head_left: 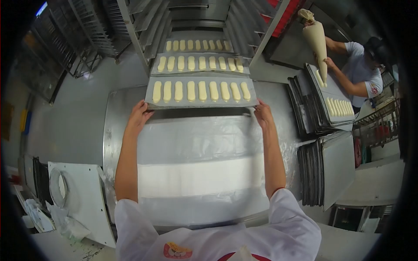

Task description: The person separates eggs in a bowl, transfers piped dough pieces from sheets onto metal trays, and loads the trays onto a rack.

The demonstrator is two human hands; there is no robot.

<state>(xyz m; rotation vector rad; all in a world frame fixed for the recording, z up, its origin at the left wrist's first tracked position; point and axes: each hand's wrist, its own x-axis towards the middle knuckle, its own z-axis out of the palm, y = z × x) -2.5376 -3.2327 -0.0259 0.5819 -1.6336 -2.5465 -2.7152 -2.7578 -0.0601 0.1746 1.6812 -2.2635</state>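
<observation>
The tray (200, 105) of piped strips (190, 91) lies at the rack's (132, 35) near side, its near corners held in the nearly closed fingers of the left hand (140, 114) and right hand (263, 114). Level, even handling on both sides best protects the soft-looking strips.

No wording can be read. At about half past six, the badge (177, 251) on the shirt (209, 239) has illegible lettering; near half past two, a red emblem (373, 88) marks the co-worker's sleeve (372, 82).
</observation>
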